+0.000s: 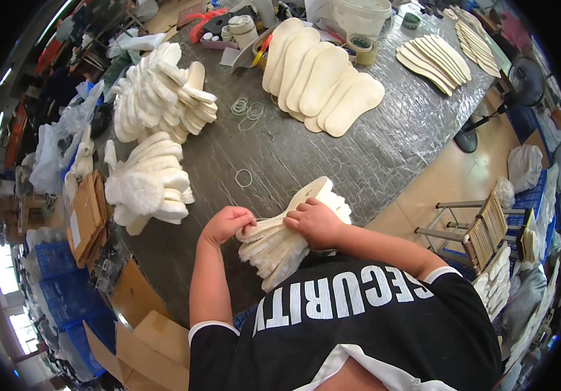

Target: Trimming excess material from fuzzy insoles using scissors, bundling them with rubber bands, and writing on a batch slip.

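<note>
Cream fleece insoles make up the bundle (287, 238) I see gripped at the near edge of the grey table (306, 153), pressed against the black shirt. My left hand (227, 223) is clenched at the bundle's left end, seemingly pinching something thin, perhaps a rubber band, though I cannot tell for sure. My right hand (317, 223) clamps down over the top of the bundle, fingers curled around it. Judging by the layout, part of the work looks done: to the left of the bundle lies one fluffy heap of insoles (147, 186), and beyond that a second, larger heap (160, 98). Much seems left: far across the table from the bundle, a fanned row of flat beige insoles (322, 78) lies loose, with another thinner row (436, 58) further right. A loose rubber band (244, 177) lies just beyond the bundle, and several more bands (248, 109) lie further out, between the larger heap and the beige row.
</note>
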Motion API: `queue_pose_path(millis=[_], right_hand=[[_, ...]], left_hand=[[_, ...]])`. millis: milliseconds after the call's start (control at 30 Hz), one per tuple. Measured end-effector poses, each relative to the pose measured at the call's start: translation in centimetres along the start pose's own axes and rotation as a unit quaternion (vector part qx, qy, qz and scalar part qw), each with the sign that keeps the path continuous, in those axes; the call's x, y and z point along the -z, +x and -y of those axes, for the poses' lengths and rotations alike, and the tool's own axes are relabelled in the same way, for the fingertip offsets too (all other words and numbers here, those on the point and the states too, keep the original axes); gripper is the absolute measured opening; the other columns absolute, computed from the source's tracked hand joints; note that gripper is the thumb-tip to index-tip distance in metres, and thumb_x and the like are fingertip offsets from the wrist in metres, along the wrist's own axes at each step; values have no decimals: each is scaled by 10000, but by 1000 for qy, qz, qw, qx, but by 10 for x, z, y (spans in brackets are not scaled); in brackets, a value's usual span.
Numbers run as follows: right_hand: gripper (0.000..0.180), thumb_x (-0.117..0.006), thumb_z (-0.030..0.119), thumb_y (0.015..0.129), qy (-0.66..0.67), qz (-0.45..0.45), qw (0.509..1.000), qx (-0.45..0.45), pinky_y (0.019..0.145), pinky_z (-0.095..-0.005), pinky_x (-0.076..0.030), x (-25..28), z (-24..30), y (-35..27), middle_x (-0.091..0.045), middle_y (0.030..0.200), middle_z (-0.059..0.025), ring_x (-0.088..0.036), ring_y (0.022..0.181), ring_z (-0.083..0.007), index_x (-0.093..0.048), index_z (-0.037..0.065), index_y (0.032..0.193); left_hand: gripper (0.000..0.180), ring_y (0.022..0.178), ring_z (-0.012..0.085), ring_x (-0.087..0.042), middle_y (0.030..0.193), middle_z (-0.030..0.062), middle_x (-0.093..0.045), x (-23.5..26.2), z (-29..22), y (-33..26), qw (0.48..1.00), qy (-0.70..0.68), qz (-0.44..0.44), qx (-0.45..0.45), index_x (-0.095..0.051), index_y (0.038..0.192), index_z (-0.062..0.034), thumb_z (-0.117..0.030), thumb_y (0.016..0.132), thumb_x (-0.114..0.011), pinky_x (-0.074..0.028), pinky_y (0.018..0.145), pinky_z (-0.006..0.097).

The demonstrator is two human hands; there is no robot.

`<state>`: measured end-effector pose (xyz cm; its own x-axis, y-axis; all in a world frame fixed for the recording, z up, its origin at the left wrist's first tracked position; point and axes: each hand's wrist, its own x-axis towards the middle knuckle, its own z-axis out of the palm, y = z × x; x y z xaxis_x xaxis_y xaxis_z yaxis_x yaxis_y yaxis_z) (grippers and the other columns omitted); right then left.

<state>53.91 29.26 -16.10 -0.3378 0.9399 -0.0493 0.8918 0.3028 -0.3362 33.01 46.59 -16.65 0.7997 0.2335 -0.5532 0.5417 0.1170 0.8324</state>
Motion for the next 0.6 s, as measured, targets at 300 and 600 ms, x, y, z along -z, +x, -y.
queue_pose_path(millis=[300,600], right_hand=[[401,-620,142,630,0,-11,1000,-4,845,-329,-386,-7,-2,1,-567,1079,-53,-559,926,-210,-566,98,1025],[405,-627,145,616,-2,-16,998,58,836,-329,-390,-3,-3,-2,-471,1327,-50,-553,938,-190,-581,124,1018]], left_hand=[[311,563,35,-521,960,64,-667,-21,-49,11,993,-89,55,63,-620,1099,20,-14,792,-594,-455,541,175],[485,865,137,-560,873,21,-600,-32,-23,63,976,203,76,20,-590,961,-14,-40,533,-817,-467,773,293]])
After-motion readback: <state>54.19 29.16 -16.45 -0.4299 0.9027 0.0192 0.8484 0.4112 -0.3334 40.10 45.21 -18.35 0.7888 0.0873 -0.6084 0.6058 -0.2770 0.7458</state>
